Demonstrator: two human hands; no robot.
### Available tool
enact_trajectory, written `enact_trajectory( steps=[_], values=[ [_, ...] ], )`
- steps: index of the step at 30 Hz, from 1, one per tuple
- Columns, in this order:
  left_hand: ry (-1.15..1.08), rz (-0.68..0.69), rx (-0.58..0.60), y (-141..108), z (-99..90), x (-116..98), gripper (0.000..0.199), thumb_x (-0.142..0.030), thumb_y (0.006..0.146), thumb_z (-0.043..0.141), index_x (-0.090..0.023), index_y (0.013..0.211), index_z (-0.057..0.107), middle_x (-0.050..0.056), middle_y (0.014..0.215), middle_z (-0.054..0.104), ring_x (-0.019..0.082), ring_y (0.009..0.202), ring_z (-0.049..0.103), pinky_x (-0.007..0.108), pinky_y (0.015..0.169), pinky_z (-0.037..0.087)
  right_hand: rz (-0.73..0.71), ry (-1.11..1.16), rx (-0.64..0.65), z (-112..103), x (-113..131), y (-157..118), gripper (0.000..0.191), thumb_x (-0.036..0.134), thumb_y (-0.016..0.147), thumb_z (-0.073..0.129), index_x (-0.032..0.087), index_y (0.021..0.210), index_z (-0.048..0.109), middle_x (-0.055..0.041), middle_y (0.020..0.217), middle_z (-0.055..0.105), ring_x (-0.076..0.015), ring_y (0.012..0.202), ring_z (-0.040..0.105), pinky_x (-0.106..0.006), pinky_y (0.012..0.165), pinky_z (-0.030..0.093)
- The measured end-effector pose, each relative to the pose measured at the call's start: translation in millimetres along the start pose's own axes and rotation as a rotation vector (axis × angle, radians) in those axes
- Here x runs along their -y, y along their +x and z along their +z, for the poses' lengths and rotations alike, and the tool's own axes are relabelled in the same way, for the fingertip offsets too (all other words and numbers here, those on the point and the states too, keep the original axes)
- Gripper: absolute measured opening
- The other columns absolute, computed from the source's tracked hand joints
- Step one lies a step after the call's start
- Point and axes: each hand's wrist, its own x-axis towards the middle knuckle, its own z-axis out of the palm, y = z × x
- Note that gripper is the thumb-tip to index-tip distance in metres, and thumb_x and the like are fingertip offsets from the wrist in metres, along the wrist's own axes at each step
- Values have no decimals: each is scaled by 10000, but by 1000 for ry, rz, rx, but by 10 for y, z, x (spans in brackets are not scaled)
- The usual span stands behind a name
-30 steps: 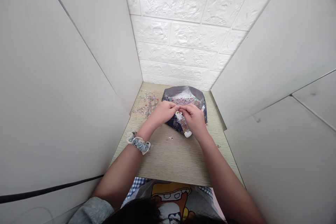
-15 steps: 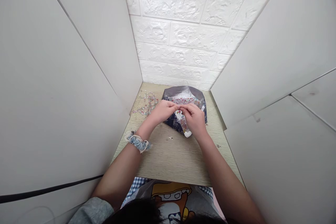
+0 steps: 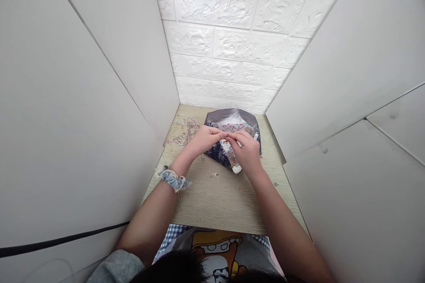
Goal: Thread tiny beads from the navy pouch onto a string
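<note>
My left hand (image 3: pixel 206 138) and my right hand (image 3: pixel 246 148) meet fingertip to fingertip above a dark bag (image 3: pixel 215 152) with a silvery inside. Both are closed in a pinch; whatever lies between the fingertips is too small to make out. Small coloured beads (image 3: pixel 232 157) fill the bag and show below and behind the fingers. Left of the bag, a loose tangle of beaded strands (image 3: pixel 184 129) is spread on the tabletop. Around my left wrist sits a pale blue scrunchie (image 3: pixel 173 180).
The narrow wooden table (image 3: pixel 219 203) is hemmed in by a grey panel (image 3: pixel 109 110) on the left and another panel (image 3: pixel 332 75) on the right. A white brick-patterned wall (image 3: pixel 215 44) stands behind. Small shiny bits (image 3: pixel 215 174) lie near the table's middle.
Hardly anything differs. Both hands stay pinched together over the bag, with only a slight shift of the fingers.
</note>
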Motion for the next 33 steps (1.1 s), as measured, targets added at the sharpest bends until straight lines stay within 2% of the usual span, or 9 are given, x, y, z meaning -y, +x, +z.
enact_trajectory(
  steps=[3,5,9,12,16,20,23,30,33],
  values=[
    [-61,18,13,0,0,-3,414,-508,645,554,-138,775,684,21,657,603,115,646,483,230,623,363,16,24,-6,-14,10,11,144,207,800,504,206,829,645,-12,739,615,-119,688,561,-245,647,450],
    [-81,10,2,-6,1,-9,414,-504,657,546,-131,774,681,6,595,562,91,583,442,216,573,336,27,42,-7,-24,20,16,147,211,803,501,207,834,645,-13,746,617,-117,693,564,-246,653,453],
    [-70,-30,-31,-20,0,-19,430,-517,669,529,-121,759,671,-53,428,324,48,443,242,203,458,202,32,39,-13,-25,32,14,151,222,806,497,206,829,644,-14,753,622,-116,699,568,-245,657,455],
    [-76,-28,-35,-19,0,-17,432,-521,667,530,-114,726,663,-65,420,247,43,436,193,206,449,162,25,18,-24,-11,33,8,155,220,805,494,196,827,645,-17,745,621,-115,690,565,-243,652,452],
    [-89,-25,-24,-7,5,-15,419,-511,658,544,-116,725,665,-49,462,343,46,462,235,202,462,191,43,-3,-20,-3,36,6,169,232,809,482,199,835,646,-26,753,621,-124,698,566,-252,658,448],
    [-96,-23,-14,6,12,-12,397,-487,658,551,-123,760,673,-13,581,519,66,535,365,204,525,288,66,-27,4,-7,39,9,174,253,812,474,211,821,643,-24,756,621,-133,703,565,-269,662,447],
    [-89,-21,-1,19,15,11,395,-482,648,563,-131,790,677,8,659,591,91,615,450,218,606,342,74,-27,2,-8,37,9,173,240,807,471,202,794,640,-24,742,617,-129,690,556,-264,649,441],
    [-55,-8,6,14,17,30,404,-499,635,561,-139,773,681,11,635,585,97,600,447,231,583,335,149,17,22,-23,69,7,159,223,778,474,196,729,623,-10,675,571,-116,620,514,-248,606,423],
    [-50,-19,8,-6,18,-15,387,-483,641,566,-126,745,674,-10,545,507,69,523,375,213,512,281,323,180,22,-10,72,14,121,243,747,506,188,718,611,-9,685,575,-117,630,514,-259,619,432]
  ],
)
